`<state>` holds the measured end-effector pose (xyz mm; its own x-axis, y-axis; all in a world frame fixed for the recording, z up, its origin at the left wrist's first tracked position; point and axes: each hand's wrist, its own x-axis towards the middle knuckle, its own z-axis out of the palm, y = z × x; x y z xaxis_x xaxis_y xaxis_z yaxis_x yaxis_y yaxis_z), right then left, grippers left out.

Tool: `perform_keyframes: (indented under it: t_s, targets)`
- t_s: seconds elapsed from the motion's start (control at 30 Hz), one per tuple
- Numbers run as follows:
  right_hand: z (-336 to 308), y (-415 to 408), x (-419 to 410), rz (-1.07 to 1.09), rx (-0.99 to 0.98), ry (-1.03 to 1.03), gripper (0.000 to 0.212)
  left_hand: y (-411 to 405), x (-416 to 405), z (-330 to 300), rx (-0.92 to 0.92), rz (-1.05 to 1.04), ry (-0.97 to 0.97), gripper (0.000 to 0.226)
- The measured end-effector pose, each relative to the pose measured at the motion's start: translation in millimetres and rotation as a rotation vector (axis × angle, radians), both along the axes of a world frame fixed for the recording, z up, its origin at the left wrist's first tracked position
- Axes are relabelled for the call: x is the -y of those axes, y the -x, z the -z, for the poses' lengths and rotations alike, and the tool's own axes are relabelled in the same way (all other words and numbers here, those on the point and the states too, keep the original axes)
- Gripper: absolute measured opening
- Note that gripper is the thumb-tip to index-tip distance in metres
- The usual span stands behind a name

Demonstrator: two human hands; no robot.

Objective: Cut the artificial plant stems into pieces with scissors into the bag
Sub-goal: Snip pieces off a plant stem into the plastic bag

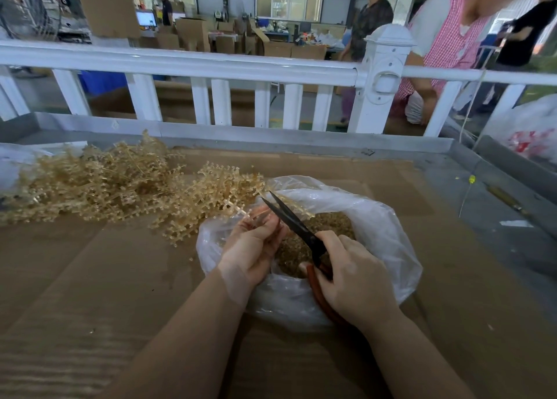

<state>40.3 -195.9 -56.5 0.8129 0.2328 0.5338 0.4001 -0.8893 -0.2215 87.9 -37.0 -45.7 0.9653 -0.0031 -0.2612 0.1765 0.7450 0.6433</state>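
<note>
Left hand [256, 242] pinches a stem [241, 210] over the bag [388, 239] beneath both hands, so pieces drop in; right hand [352, 278] grips the scissors [294, 222], blades parted

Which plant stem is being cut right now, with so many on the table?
The stem the left hand holds over the bag, at the open scissors blades; the rest lie piled on cardboard.
</note>
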Motion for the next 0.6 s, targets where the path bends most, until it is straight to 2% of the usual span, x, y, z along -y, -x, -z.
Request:
perform_keyframes:
  t_s: [0.6]
  targets:
    - [1.2, -4.7, -0.2, 0.013, 0.007, 0.036, 0.041, -0.2, 1.8, -0.8, -0.003, 0.016, -0.063, 0.019]
